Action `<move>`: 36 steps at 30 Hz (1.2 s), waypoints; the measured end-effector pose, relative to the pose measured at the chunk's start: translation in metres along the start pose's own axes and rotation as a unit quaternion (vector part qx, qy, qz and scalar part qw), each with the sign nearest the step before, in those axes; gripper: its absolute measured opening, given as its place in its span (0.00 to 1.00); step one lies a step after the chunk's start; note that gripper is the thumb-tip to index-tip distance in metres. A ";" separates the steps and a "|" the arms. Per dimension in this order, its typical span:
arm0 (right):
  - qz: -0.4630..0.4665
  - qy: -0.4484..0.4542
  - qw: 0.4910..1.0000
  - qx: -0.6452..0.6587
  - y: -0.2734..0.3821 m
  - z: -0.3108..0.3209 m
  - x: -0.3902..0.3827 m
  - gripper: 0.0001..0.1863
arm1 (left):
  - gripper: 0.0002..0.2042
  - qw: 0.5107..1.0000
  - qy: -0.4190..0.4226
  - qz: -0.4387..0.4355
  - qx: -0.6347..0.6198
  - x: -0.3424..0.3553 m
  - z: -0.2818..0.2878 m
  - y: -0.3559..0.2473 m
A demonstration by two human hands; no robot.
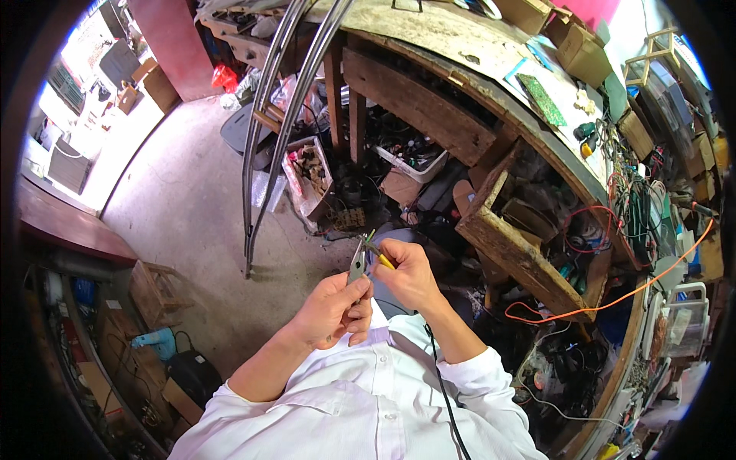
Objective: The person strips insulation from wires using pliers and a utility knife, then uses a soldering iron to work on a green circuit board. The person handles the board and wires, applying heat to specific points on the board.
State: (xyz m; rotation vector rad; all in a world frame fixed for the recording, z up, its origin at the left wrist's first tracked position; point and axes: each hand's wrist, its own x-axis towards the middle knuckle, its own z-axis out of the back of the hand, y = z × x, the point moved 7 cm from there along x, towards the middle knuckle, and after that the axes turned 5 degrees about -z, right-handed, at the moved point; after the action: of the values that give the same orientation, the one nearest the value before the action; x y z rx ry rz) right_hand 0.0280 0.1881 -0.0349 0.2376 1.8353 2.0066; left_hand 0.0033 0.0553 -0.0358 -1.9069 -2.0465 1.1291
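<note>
In front of my white shirt, my left hand (337,307) is closed around a small grey metal piece (356,266) with a hole in it, held upright. My right hand (408,277), just to its right, grips a yellow-handled hand tool (386,262) that looks like pliers. The tool's dark jaws meet the upper end of the grey piece, where a thin green bit (372,234) sticks up. Whether the jaws are closed on it is too small to tell.
A cluttered wooden bench (429,107) with a green circuit board (540,100) runs along the back and right. Curved metal rails (291,107) stand ahead. Boxes and bins sit beneath the bench. An orange cable (644,285) hangs at right, a wooden stool (153,295) stands at left.
</note>
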 end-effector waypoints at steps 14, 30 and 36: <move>-0.107 -0.015 0.953 0.282 -0.029 -0.031 0.013 0.12 | 0.13 0.994 -0.077 -0.047 -0.056 -0.006 -0.003 0.005; 0.080 -0.014 0.914 -0.397 -0.012 0.006 0.029 0.10 | 0.14 0.995 -0.092 -0.036 -0.030 -0.020 0.014 0.006; 0.105 -0.118 0.948 -0.276 0.014 0.041 0.017 0.12 | 0.14 0.997 -0.078 -0.014 -0.004 -0.013 0.010 0.005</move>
State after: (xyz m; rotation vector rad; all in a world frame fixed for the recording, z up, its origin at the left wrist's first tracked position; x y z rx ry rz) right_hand 0.0259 0.2319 -0.0188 0.4943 1.0861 2.4213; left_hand 0.0039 0.0393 -0.0408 -1.8412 -2.1520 1.3041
